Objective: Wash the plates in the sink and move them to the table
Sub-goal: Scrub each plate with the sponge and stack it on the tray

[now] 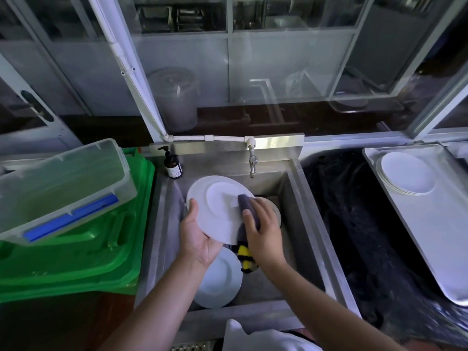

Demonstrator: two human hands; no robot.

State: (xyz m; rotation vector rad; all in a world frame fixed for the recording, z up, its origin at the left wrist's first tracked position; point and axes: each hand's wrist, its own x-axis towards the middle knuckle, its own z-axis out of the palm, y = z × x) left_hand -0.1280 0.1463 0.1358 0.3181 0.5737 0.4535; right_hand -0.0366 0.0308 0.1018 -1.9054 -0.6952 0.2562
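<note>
Two hands over the steel sink (307,231), one plate being scrubbed. Largest first: green plastic crates (76,254) stacked left of the sink, a clear lidded container (63,183) with blue clips tilted on top of them. Right of the sink, past a dark gap, a metal tray (430,236) on the table carries a stack of white plates (405,177) at its far end.

Sink basin: white plate in hand (215,206) is held tilted above the basin, underside toward the camera. Left hand (197,236) grips it at the lower left rim, thumb on the near face, fingers curled behind. Right hand (263,231) presses a dark purple sponge cloth (247,203) flat against the plate's right side, fingers wrapped over the cloth; a yellow-and-black striped end (245,257) hangs below the hand.

Another white plate (220,282) lies in the near part of the basin, under the left wrist. A further plate edge (274,211) shows behind the right hand near the drain, mostly hidden.

Faucet (252,160) at the back wall, right of centre; can't tell if water is running. Brown pump bottle (173,164) stands on the back left corner of the sink deck.
</note>
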